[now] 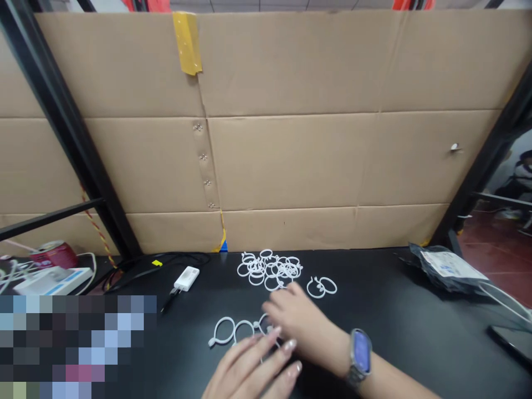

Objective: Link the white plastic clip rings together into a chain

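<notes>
Both hands are down on the matte black tabletop (394, 321), near the front edge. The right hand (301, 324), the one with a silver wristwatch with a blue-purple face (359, 354), lies palm down with its fingers curled onto a short row of white plastic snap rings (235, 331), about 3 of them laid side by side; whether it's actually pinching one or just pressing on them I can't tell, since the fingertips are blurred. The left hand (253, 368) comes up from the near edge, fingers stretched out flat and loose, not gripping anything, tips touching the ring row right beside the right hand. Farther back sits a loose pile of the same white rings (269, 270), and just right of it a separate linked pair of rings (321, 286). Left of the pile there's a small white plug-in charger (187, 279) with a black cable (145, 266) trailing off left. Far right lies a dark plastic bag with a white label (446, 269). A wall of brown cardboard sheets (311, 160) closes off the back.
</notes>
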`<action>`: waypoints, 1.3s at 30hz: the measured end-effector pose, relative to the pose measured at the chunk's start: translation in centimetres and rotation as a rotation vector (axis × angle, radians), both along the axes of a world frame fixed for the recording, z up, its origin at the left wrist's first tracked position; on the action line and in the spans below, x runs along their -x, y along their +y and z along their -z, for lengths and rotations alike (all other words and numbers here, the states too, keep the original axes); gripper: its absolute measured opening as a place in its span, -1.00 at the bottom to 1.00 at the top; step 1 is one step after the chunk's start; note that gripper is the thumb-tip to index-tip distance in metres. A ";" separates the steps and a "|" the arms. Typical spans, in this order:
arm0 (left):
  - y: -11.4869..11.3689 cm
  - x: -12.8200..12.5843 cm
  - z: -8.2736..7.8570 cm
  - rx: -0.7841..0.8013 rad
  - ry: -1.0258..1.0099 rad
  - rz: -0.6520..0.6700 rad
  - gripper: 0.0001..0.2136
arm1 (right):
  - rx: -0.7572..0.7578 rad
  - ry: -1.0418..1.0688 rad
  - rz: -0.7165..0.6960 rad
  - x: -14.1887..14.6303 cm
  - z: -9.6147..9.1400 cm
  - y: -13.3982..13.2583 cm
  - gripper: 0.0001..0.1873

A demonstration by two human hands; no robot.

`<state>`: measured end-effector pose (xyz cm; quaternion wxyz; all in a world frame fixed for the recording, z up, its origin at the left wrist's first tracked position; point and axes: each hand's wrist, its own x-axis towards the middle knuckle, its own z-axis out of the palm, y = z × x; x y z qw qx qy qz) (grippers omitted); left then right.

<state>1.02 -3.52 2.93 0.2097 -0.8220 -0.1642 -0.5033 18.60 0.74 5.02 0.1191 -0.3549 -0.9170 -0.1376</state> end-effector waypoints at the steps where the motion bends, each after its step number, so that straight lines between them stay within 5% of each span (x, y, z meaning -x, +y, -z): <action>1: 0.5 0.7 -0.4 0.049 0.065 -0.006 -0.73 | 0.013 0.063 0.116 -1.8 0.3 0.5 -0.87; 7: 3.2 2.5 -2.0 0.386 0.189 0.035 -0.57 | 0.195 0.380 0.628 -11.7 2.7 4.2 -0.80; 13: 4.9 1.8 -0.2 0.459 0.231 -0.046 -0.53 | 0.326 0.491 0.821 -12.7 4.8 4.4 -0.66; 17: 4.7 2.4 1.0 0.526 0.203 0.024 -0.54 | 0.362 0.525 0.840 -12.0 5.2 4.1 -0.67; 23: 5.0 3.2 1.8 0.846 -0.075 -0.026 -0.68 | 0.384 0.579 0.806 -11.7 6.1 4.5 -0.75; 39: 4.9 3.4 0.7 0.889 -0.092 0.035 -0.69 | 0.275 0.651 0.623 -10.8 4.6 3.8 -0.76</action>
